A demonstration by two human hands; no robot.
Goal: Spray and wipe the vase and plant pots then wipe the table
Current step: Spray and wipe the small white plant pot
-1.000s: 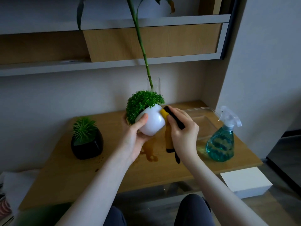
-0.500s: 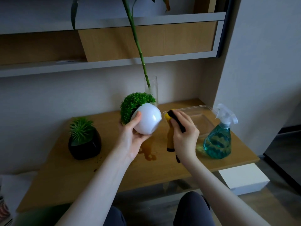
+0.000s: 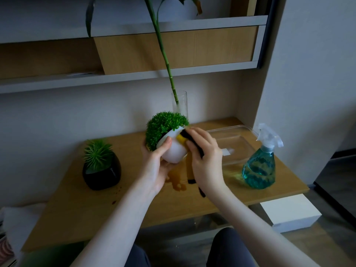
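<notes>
The left hand [image 3: 154, 166] cups a round white pot [image 3: 173, 151] from below and from its left side, the thumb curled over the front near the rim, holding the pot lifted off the table [image 3: 77, 205] and tilted so that its bushy green plant [image 3: 163, 126] leans up and to the left. The right hand [image 3: 206, 160] grips a yellow cloth with a dark edge [image 3: 183, 136], fingers curled round it, and presses it against the pot's upper right side just beside the rim; more of the cloth hangs down below that hand toward the tabletop. Both hands are therefore closed round something, neither spread wide. Under the lifted pot lies a darker wet-looking patch [image 3: 177, 180] on the wood. Behind the pot stands a clear glass vase [image 3: 180, 103] with 1 long green stalk [image 3: 163, 51] rising out of it past the shelf [image 3: 134, 76] above. To the left, well apart from the hands, sits a black pot [image 3: 102, 174] with a spiky green plant, upright on the table. To the right stands a spray bottle [image 3: 260, 166] holding blue-green liquid, and between it and the right hand rests a clear plastic tray [image 3: 240, 139]. A white box [image 3: 289, 212] sits lower, beyond the table's right front corner.
</notes>
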